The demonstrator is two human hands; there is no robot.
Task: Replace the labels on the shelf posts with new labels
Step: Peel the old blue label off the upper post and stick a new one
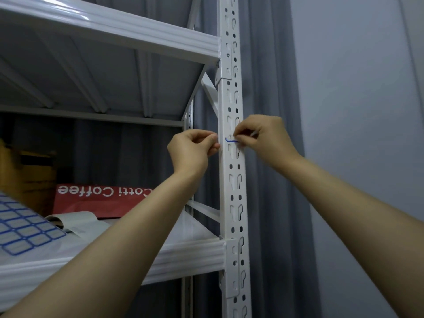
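Pinching label (230, 139) on post (232, 180) w/ right hand (266, 138); left hand (190, 150) curled at label's 9 o'clock, hold unclear; "Cotti Coffee" bag (96, 200) at 8.

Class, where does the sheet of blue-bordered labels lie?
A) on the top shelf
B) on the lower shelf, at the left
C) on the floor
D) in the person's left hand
B: the label sheet lies on the lower shelf, before the red bag.
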